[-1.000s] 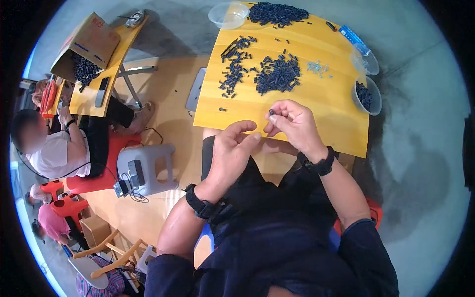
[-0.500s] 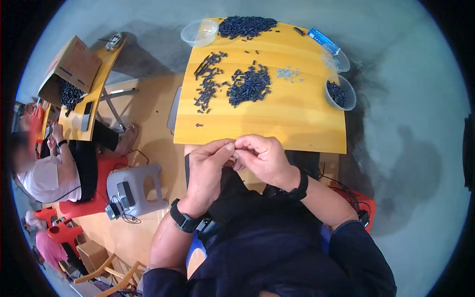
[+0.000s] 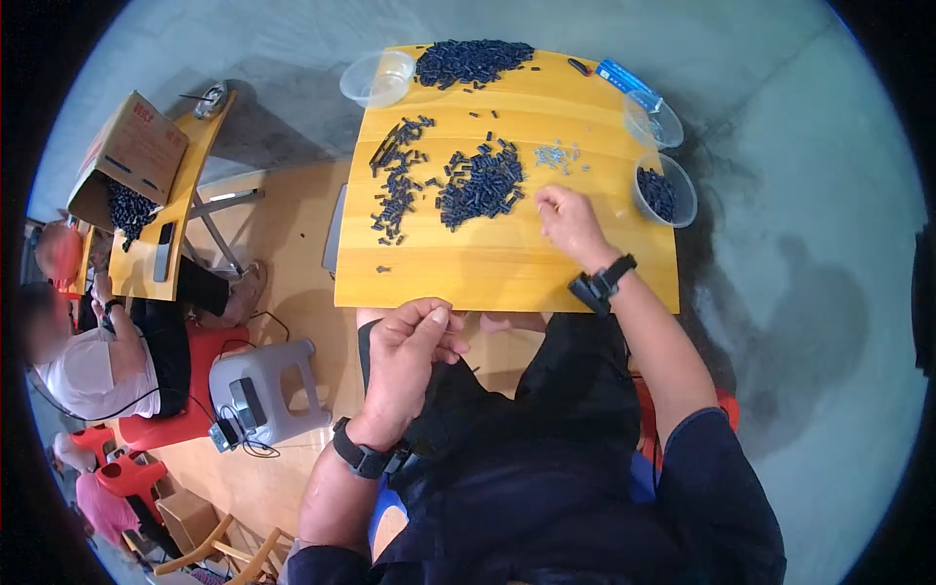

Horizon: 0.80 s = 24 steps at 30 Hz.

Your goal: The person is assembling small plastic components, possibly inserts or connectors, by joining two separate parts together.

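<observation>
Curling its fingers near small silvery pieces (image 3: 553, 156) and a pile of short black tubes (image 3: 483, 185) on the yellow table (image 3: 614, 278), the right hand (image 3: 571, 226) could scatter them by brushing past. The left hand (image 3: 406, 349) pinches; whether either holds anything, I cannot tell.

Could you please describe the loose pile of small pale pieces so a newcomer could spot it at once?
On the central yellow table, look just beyond the right hand. The loose pile of small pale pieces lies to the right of the middle heap of black pieces. Its pale colour sets it apart from that heap.
</observation>
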{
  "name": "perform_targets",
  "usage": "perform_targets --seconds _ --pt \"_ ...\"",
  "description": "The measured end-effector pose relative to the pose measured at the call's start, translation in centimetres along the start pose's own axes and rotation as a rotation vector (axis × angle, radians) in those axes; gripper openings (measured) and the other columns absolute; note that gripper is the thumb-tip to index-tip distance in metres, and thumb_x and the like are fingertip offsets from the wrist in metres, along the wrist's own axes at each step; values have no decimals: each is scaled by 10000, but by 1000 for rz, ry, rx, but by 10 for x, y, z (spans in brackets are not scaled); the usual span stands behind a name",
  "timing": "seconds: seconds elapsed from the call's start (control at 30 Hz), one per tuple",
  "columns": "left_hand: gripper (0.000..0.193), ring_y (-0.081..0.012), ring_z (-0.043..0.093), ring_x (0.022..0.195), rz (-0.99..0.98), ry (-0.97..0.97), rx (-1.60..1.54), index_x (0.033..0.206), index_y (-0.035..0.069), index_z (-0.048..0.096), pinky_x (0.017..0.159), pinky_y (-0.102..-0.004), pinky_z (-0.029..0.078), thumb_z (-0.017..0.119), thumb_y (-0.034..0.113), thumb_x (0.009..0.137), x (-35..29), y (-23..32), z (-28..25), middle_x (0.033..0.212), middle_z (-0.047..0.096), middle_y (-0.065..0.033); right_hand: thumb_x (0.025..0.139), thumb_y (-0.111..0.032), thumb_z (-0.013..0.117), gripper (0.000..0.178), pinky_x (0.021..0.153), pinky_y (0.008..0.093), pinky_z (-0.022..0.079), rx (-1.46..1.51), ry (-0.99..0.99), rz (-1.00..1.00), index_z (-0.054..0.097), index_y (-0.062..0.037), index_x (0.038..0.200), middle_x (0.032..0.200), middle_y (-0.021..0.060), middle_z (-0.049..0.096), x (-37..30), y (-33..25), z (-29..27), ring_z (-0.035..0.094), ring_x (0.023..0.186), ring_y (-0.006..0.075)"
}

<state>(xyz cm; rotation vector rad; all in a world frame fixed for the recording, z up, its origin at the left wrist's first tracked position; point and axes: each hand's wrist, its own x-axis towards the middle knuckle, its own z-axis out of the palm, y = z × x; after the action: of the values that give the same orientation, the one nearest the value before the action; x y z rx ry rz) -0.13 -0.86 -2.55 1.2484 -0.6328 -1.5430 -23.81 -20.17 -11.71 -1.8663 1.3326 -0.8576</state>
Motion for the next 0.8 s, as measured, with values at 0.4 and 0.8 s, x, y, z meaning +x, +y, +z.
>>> perform_targets --seconds 0.4,0.8 --pt "167 -131 634 643 -89 -52 25 1037 -14 605 585 -221 512 519 105 958 2 2 0 847 646 -66 824 -121 581 143 708 436 482 -326 -62 -187 633 -30 921 824 203 640 63 23 4 617 815 378" --pt "136 -127 640 682 -54 -96 42 1022 -10 620 608 -228 515 545 62 934 -1 3 2 856 655 -57 862 -110 580 94 603 345 519 -19 -11 82 600 -18 866 760 121 638 40 10 -3 647 707 252"
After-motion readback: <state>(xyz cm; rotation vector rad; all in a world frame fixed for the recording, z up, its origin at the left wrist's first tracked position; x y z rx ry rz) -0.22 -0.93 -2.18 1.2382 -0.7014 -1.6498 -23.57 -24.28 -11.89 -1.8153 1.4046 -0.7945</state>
